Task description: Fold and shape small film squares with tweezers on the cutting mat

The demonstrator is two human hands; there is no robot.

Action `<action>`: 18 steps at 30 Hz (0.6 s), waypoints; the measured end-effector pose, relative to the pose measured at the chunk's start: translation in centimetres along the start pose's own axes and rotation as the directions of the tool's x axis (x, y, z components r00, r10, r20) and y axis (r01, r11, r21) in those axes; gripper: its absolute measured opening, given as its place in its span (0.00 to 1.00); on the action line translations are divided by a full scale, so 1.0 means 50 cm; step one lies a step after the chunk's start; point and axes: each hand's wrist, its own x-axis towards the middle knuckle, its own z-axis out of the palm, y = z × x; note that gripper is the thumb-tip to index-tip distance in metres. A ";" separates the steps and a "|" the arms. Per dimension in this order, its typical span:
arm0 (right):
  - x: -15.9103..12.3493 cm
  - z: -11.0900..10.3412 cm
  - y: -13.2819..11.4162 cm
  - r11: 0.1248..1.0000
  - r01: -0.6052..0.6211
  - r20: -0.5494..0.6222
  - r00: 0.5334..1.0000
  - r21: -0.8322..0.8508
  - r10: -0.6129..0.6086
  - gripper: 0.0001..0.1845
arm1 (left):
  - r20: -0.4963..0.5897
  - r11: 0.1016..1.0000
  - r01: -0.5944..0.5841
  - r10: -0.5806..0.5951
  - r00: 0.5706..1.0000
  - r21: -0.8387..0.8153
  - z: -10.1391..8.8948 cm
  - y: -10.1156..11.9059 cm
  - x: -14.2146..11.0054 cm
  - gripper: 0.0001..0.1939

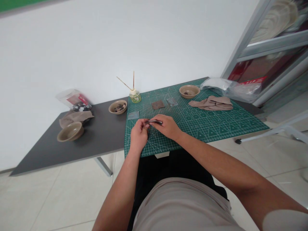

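My right hand (168, 125) is closed round a thin, flat grey tool (156, 121), its kind too small to tell. The tool's tip points left, to the fingers of my left hand (139, 134). That hand is pinched closed, and whatever lies between its fingertips is too small to make out. Both hands are close together above the green cutting mat (187, 128). Just beyond them lie a brown square piece (158, 105), a small clear plastic bag (172, 102) and another small translucent packet (133, 115).
A bowl with dark and tan bits (117, 107) stands left of the mat, near a reed diffuser (135, 96). Farther left are a second bowl (70, 132), a cloth (74, 118) and a plastic bag (74, 98). At right sit another bowl (189, 91), a crumpled cloth (213, 103) and plastic wrapping (231, 86).
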 end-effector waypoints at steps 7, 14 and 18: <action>-0.003 0.002 0.001 0.999 0.010 -0.026 1.000 -0.052 -0.012 0.04 | 0.002 0.999 0.033 -0.033 0.999 -0.012 -0.002 0.006 -0.003 0.09; -0.003 -0.001 -0.001 0.999 0.042 0.026 0.999 -0.030 -0.041 0.06 | 0.030 0.997 0.027 -0.025 0.999 -0.066 -0.001 -0.003 0.000 0.10; -0.003 -0.001 -0.001 0.999 0.033 0.013 0.999 -0.027 -0.032 0.05 | 0.034 0.997 0.034 -0.032 0.999 -0.063 -0.001 -0.001 -0.001 0.10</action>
